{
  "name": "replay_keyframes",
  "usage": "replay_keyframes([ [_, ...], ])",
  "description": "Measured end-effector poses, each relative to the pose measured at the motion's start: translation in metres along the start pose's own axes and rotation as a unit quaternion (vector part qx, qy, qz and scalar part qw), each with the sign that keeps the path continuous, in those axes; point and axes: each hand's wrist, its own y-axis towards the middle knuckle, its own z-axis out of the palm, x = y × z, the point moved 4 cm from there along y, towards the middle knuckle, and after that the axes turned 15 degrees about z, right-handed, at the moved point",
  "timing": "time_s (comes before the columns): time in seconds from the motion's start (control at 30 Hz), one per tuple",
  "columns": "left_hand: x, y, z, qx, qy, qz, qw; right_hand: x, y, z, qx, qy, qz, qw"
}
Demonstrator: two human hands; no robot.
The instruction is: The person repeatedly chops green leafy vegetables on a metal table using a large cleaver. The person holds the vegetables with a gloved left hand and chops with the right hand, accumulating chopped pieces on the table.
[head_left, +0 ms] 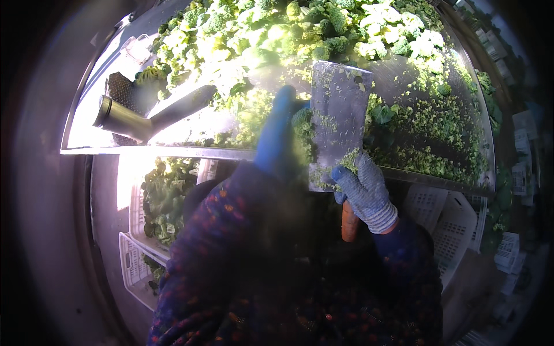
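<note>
My right hand [368, 193], in a grey-blue knit glove, grips a cleaver by its wooden handle [348, 222]. The cleaver's broad blade [339, 115] is flecked with green crumbs and points away over the metal table. Left of the blade, my left hand [278, 132] in a blue glove curls around a broccoli head [303, 130]. Glare and blur soften that hand, and the blade covers part of the broccoli. Beyond both hands lies a big heap of broccoli pieces [271, 32].
Green crumbs [438, 124] litter the table's right side. A metal cylinder with a dark handle [124, 119] lies at the left on a dark mesh piece. White crates stand below, one holding leaves [167, 196] at left, others [453, 230] at right. The table's front edge [167, 151] is raised.
</note>
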Motion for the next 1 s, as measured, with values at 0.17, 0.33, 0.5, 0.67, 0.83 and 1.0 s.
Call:
replay_keyframes([
  [0.17, 0.004, 0.006, 0.001, 0.032, 0.110, -0.073, 0.991, 0.001, 0.000, 0.013, 0.015, 0.014, -0.015, 1.000],
  [0.33, 0.006, 0.020, -0.002, 0.129, 0.075, -0.017, 0.989, 0.003, -0.001, 0.008, 0.003, -0.012, 0.024, 1.000],
  [0.5, -0.022, 0.026, -0.011, 0.112, 0.150, 0.226, 0.956, 0.012, -0.008, -0.007, -0.047, -0.062, -0.023, 0.997],
  [0.67, -0.014, 0.038, -0.013, 0.053, -0.069, -0.072, 0.994, 0.015, -0.016, -0.018, -0.124, -0.090, -0.065, 0.986],
  [0.83, -0.018, 0.025, -0.016, -0.005, 0.034, -0.031, 0.999, 0.022, -0.024, -0.010, -0.209, -0.259, -0.221, 0.917],
  [1.0, -0.013, 0.020, -0.015, 0.020, 0.005, -0.074, 0.997, 0.024, -0.022, -0.006, -0.219, -0.280, -0.277, 0.893],
])
